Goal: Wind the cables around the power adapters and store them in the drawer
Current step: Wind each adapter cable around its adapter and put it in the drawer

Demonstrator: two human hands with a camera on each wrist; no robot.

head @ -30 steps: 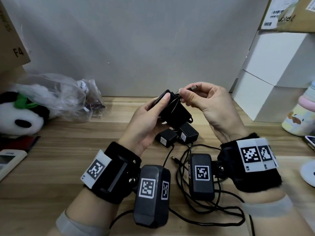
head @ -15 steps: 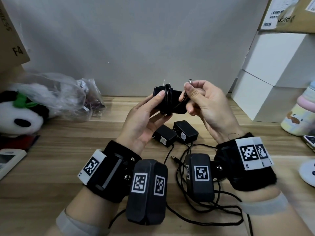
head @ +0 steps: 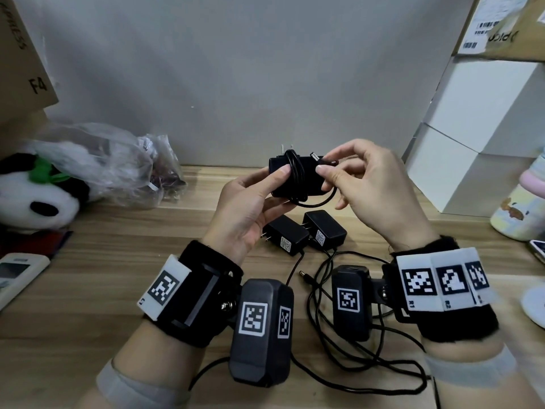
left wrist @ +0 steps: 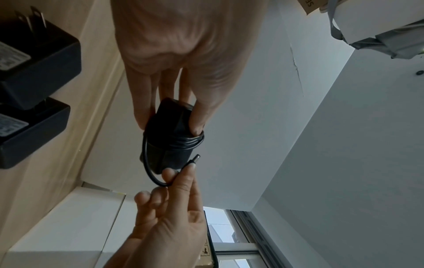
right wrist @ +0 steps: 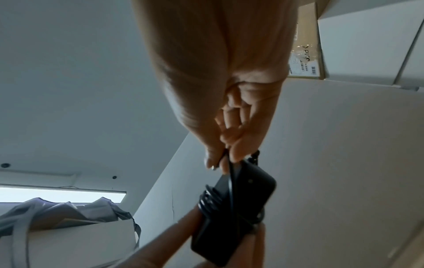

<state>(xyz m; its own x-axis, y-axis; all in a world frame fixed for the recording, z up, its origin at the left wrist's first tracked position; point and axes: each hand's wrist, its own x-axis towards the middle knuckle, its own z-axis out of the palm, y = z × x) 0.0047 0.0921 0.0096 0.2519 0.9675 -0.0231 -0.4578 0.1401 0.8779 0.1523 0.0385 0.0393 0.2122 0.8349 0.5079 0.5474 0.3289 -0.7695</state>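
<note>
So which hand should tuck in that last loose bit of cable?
Right. The right hand already pinches the cable end beside the plug tip, while the left hand is occupied gripping the adapter and pinning the wound coils.

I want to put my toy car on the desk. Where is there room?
Bare wood lies between the remote and the left hand. It is crowded between the wrists, where two adapters and loose cables lie. The right edge holds a bottle.

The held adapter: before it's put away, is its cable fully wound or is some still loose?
Nearly wound: coils circle the adapter, one short loop and the plug end remain free, pinched by the right hand.
</note>
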